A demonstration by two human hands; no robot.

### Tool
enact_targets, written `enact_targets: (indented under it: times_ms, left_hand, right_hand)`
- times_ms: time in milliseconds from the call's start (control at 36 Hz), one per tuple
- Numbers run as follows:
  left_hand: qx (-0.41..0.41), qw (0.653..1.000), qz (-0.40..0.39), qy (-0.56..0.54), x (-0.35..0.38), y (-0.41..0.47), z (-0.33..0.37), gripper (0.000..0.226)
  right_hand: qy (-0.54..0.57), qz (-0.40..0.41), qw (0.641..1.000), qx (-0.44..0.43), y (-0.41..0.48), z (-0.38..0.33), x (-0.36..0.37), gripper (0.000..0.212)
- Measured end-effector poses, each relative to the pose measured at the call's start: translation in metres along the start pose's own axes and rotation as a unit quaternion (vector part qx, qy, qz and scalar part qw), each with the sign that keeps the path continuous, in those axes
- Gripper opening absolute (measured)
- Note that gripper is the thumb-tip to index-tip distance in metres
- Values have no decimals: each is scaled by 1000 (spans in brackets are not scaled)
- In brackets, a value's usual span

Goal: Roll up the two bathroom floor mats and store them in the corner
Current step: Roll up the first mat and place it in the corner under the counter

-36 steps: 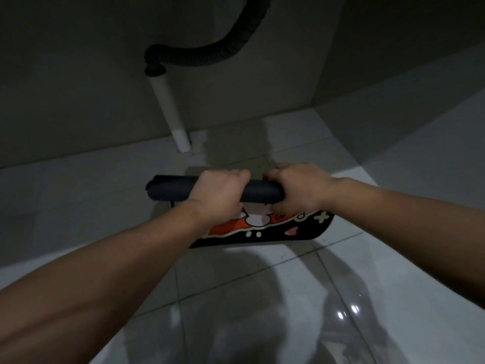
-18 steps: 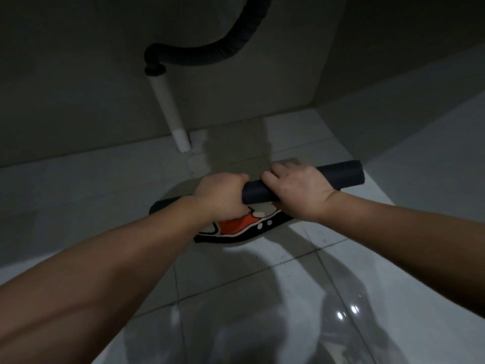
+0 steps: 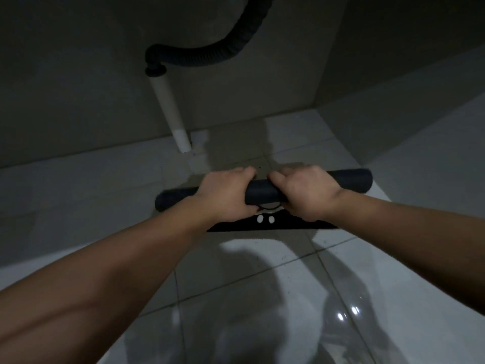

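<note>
A dark floor mat (image 3: 262,194) lies across the white tiled floor, most of it wound into a black roll. Its right end (image 3: 354,179) sits a bit farther from me than its left end. A narrow flat strip with two white dots (image 3: 265,224) still lies unrolled on my side of the roll. My left hand (image 3: 225,193) and my right hand (image 3: 304,191) both grip the roll from above, side by side near its middle. I see only this one mat.
A white drain pipe (image 3: 170,114) with a black corrugated hose (image 3: 210,57) above it runs down the wall just beyond the mat. The corner of the two walls (image 3: 319,106) is at the far right. The glossy floor tiles (image 3: 236,311) reflect light.
The roll has come toward me over the pattern: the orange and white print is now covered and only a thin black strip is flat. Both hands kept their grip on the roll.
</note>
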State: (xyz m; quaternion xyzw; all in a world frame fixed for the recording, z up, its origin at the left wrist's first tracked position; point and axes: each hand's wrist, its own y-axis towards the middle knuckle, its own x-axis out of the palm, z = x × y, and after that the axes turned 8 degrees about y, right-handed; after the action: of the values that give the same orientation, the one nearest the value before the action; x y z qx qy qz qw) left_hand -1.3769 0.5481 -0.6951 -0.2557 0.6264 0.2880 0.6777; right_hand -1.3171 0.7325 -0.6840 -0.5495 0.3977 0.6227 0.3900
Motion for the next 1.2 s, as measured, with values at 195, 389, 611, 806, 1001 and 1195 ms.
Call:
enact_targets:
  times_ms: [195, 389, 611, 806, 1001, 1195]
  left_hand:
    - [-22, 998, -57, -34, -4, -3, 1, 37]
    - [27, 992, 57, 110, 8, -6, -7, 33]
    - [47, 981, 82, 172, 7, -7, -4, 39]
    - [3, 997, -73, -31, 1, 0, -8, 63]
    - [-34, 991, -118, -50, 0, -3, -7, 32]
    - [44, 989, 57, 127, 5, -6, -9, 32]
  right_hand:
    - [-72, 81, 993, -37, 0, -1, 11, 40]
    - [75, -79, 993, 49, 9, -6, -4, 53]
    - [238, -183, 944, 138, 14, 5, -15, 34]
    - [13, -24, 1000, 5, 0, 2, 0, 35]
    - [-2, -2, 1000, -30, 0, -2, 6, 39]
    - [201, -187, 957, 96, 11, 7, -4, 52]
